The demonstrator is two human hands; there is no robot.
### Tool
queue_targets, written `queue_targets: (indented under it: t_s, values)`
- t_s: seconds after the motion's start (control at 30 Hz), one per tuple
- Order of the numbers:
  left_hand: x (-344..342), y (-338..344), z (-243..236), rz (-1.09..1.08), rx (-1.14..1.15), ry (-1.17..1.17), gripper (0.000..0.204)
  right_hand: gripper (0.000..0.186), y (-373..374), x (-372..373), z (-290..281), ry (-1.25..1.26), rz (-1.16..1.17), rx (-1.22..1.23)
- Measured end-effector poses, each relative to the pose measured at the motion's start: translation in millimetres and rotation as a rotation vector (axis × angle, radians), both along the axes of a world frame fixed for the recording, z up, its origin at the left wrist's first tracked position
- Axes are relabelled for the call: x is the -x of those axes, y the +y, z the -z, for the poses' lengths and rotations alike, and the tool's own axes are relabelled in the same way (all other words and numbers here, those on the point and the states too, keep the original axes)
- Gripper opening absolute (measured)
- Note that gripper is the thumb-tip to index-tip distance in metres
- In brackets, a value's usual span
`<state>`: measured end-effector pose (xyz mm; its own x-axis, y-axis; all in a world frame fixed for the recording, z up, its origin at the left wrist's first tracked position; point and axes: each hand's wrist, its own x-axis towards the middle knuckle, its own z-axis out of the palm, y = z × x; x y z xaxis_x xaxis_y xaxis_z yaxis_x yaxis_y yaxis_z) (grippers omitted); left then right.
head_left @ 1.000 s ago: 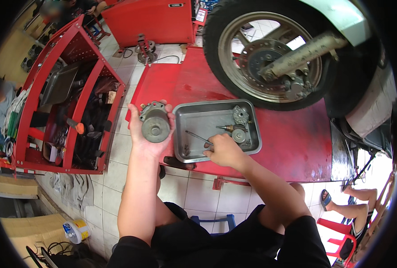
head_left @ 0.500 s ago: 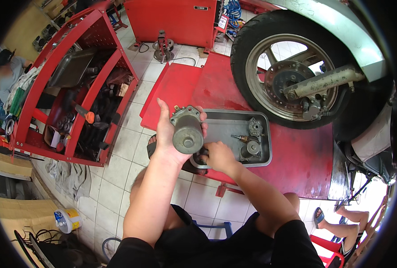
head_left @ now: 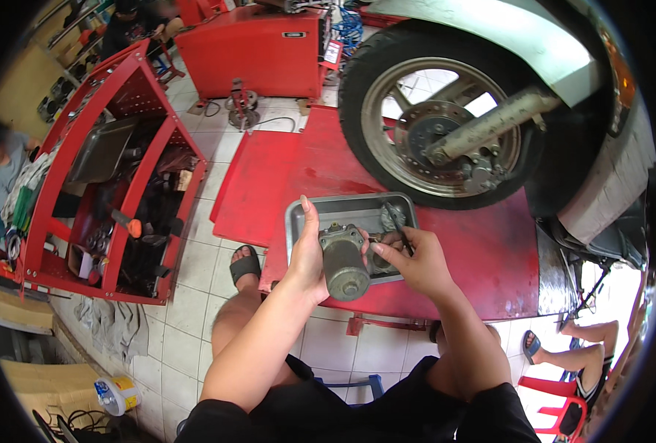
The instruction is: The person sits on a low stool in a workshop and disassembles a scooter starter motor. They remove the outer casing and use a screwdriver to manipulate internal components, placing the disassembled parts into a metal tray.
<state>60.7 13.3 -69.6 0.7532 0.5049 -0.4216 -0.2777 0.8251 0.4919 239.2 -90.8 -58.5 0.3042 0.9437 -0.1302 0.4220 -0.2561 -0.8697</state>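
The left hand (head_left: 307, 255) is closed around a grey metal motor (head_left: 343, 260), a short cylinder with a lumpy housing on top, held upright with the thumb side toward the person and the fingers wrapped behind it. The right hand (head_left: 415, 260) is just beside it, fingers pinched on a thin dark tool (head_left: 396, 221) whose tip points up and away from the hand; whether the tool touches the motor cannot be told.

Both hands hover over the near edge of a grey metal tray (head_left: 304, 214), which lies on a red platform (head_left: 269, 184). Small round metal parts (head_left: 388, 218) sit in the tray just beyond the right hand's fingers.

Beyond the tray, close to its far rim, stands a motorcycle wheel (head_left: 446, 122). Left of the left hand the platform ends and tiled floor (head_left: 195, 273) opens toward a red tool cart (head_left: 114, 184), well apart. A sandalled foot (head_left: 244, 264) rests just left of the left wrist.
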Motion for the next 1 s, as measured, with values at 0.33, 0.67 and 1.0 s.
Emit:
queue_targets:
  t_s: [0.33, 0.67, 1.0]
  values:
    - [-45.5, -36.9, 0.5, -0.049, 0.002, 0.102, 0.095, 0.022, -37.6, -4.1, -8.4, 0.414, 0.096, -0.166]
    - [-45.2, -30.8, 8.0, -0.097, -0.244, -0.062, 0.098, 0.021, -35.7, 12.0, -2.8, 0.485, 0.242, -0.295]
    - [-40.7, -31.2, 14.4, -0.199, -0.578, 0.061, 0.095, 0.016, -34.7, 18.3, 3.8, 0.518, 0.254, -0.277]
